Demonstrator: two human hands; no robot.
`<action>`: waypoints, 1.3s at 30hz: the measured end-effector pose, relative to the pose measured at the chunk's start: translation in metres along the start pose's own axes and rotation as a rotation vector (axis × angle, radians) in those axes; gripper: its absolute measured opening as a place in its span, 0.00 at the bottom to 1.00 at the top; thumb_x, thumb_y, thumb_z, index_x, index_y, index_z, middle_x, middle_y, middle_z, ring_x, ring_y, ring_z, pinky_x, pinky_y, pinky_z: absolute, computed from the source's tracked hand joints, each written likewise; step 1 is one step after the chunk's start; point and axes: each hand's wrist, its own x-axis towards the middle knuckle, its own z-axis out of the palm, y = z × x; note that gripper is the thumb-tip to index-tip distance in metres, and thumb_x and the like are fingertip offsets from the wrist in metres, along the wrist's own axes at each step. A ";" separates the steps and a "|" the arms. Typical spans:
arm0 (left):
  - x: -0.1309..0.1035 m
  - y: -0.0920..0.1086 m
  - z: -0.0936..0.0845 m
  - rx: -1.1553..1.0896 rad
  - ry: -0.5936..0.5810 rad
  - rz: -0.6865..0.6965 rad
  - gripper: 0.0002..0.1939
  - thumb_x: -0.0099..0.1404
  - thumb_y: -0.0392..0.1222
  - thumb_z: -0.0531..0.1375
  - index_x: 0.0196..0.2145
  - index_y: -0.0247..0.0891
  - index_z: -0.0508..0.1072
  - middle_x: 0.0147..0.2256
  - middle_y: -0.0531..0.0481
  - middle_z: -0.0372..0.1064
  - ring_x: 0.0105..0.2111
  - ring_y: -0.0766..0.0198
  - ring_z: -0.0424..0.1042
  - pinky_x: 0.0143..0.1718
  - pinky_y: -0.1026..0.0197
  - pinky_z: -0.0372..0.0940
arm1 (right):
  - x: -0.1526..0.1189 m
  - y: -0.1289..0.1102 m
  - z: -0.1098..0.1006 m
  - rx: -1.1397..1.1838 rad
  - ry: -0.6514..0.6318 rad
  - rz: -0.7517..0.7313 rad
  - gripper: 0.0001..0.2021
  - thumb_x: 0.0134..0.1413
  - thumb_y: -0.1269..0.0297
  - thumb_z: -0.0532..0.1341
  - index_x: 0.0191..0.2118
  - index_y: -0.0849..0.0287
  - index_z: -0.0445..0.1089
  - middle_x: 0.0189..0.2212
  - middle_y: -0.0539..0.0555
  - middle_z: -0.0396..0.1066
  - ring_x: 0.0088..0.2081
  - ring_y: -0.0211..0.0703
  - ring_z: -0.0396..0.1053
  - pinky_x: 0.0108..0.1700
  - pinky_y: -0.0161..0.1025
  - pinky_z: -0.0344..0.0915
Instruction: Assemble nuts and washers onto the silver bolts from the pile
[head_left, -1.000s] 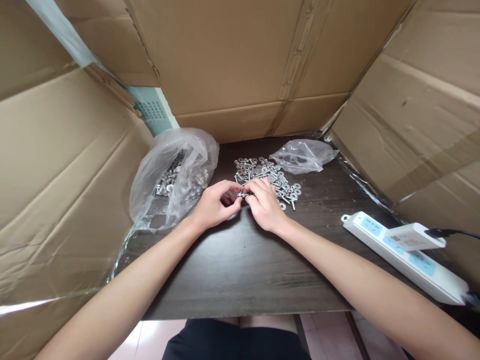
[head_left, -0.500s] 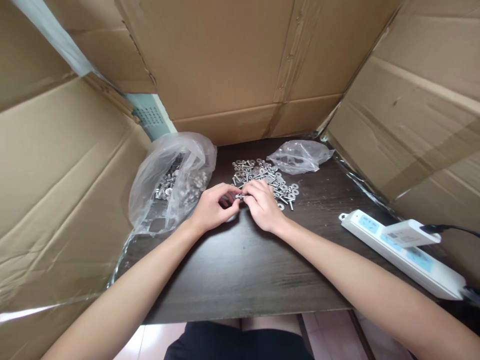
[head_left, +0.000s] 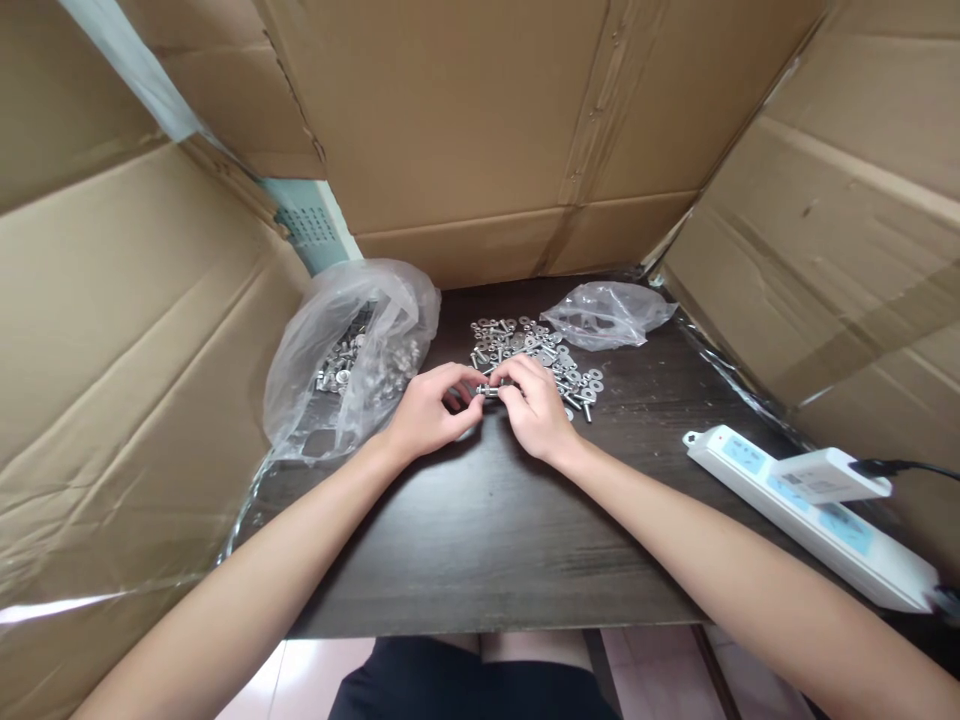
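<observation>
Between my two hands a small metal bolt (head_left: 491, 392) lies level, with what look like a nut or washers on its shaft. My left hand (head_left: 435, 408) pinches its left end between thumb and fingertips. The right end sits in the pinch of my right hand (head_left: 534, 408). Just beyond the fingers, a loose pile of bolts, nuts and washers (head_left: 517, 340) is spread on the dark table (head_left: 465, 540); my right hand hides part of it.
A clear plastic bag (head_left: 300, 370) holding metal fasteners stands at the left. Another clear bag (head_left: 607, 312) lies crumpled behind the pile. A white power strip (head_left: 810, 520) with a plugged-in charger (head_left: 832, 473) is at the right. Cardboard walls (head_left: 480, 120) enclose the table.
My right hand has shifted slightly right, away from the left, so more of the bolt shows between the fingertips. The whole view has shifted slightly.
</observation>
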 end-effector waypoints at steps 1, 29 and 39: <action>0.000 0.000 0.000 -0.001 -0.001 -0.003 0.09 0.63 0.34 0.63 0.42 0.36 0.78 0.36 0.50 0.77 0.28 0.71 0.74 0.29 0.70 0.72 | 0.000 0.000 0.000 0.008 0.003 -0.008 0.08 0.59 0.69 0.52 0.34 0.54 0.67 0.38 0.55 0.73 0.45 0.50 0.68 0.51 0.49 0.60; 0.000 -0.002 0.000 -0.004 -0.011 -0.062 0.10 0.64 0.36 0.64 0.44 0.37 0.81 0.37 0.49 0.80 0.28 0.69 0.76 0.29 0.69 0.73 | 0.000 0.001 0.000 0.037 -0.014 -0.011 0.09 0.58 0.70 0.53 0.37 0.55 0.71 0.42 0.56 0.72 0.47 0.50 0.69 0.53 0.50 0.62; 0.000 -0.005 0.000 0.022 -0.017 -0.067 0.11 0.65 0.38 0.65 0.45 0.37 0.82 0.34 0.49 0.80 0.27 0.69 0.75 0.28 0.69 0.73 | 0.000 0.000 0.000 0.053 0.053 -0.031 0.08 0.56 0.71 0.56 0.35 0.54 0.72 0.40 0.56 0.72 0.47 0.51 0.70 0.53 0.51 0.65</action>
